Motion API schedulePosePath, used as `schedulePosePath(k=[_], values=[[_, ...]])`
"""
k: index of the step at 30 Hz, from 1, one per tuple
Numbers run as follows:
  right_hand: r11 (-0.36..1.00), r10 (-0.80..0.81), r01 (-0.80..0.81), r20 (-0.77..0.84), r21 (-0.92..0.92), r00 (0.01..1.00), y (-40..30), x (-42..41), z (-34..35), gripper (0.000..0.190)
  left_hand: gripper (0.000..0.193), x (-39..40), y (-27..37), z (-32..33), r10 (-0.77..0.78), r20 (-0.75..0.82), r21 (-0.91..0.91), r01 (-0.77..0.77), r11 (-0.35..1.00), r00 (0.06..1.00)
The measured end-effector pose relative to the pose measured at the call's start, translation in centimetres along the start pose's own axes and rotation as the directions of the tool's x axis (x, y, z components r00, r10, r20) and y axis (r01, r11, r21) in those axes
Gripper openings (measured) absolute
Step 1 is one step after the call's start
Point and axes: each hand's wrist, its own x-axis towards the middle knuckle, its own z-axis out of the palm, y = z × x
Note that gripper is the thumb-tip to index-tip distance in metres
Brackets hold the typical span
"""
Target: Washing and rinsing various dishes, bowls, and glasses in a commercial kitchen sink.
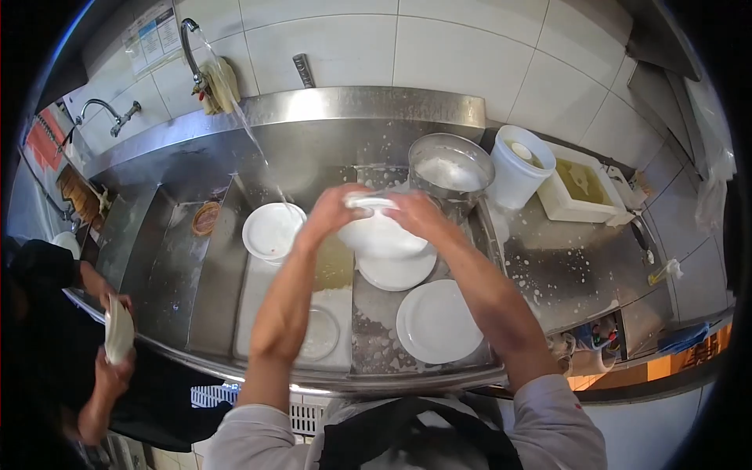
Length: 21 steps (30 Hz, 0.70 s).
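My left hand (341, 212) and my right hand (418, 212) are together over the sink's right side, gripping a white dish (371, 202) from both sides. The dish is blurred, so its exact shape is hard to tell. Just below it shows a blurred white plate (385, 238), overlapping another white plate (400, 271) on the wet steel drainboard (376, 329). A larger white plate (440, 322) lies nearer me, beside my right forearm. Left of my left hand, tap water runs onto a stack of white plates (274, 231) in the basin.
A steel pot (451, 167) with suds, a white plastic bucket (521, 167) and a white tub of yellowish liquid (581, 183) stand at right. The running tap (191, 56) is upper left. At far left, a co-worker's hands (114, 367) hold a pale dish (119, 330).
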Motion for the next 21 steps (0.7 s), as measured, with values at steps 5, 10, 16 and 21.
schedulePosePath(k=[5,10,16,21], values=[[0.881,0.147,0.093,-0.455,0.465,0.878,-2.7,-0.3,-3.2,0.029,0.045,0.7,8.8,-3.2,-0.405,-0.122,-0.697,0.212,0.685,0.906],[0.527,0.606,0.121,-0.471,0.841,0.64,1.9,-3.6,0.1,0.028,0.047,-4.1,7.2,8.9,-0.443,-0.237,-0.12,0.426,0.896,0.865],[0.415,0.322,0.047,-0.195,0.909,0.926,3.1,-5.8,-3.6,0.029,0.052,-2.0,9.5,11.1,-0.254,-0.259,-0.962,-0.272,-0.017,0.932],[0.352,0.456,-0.013,-0.159,0.936,0.876,6.6,-7.9,-12.3,0.031,0.057,-0.2,14.6,13.9,-0.289,-0.013,-1.0,-0.019,-0.02,0.957]])
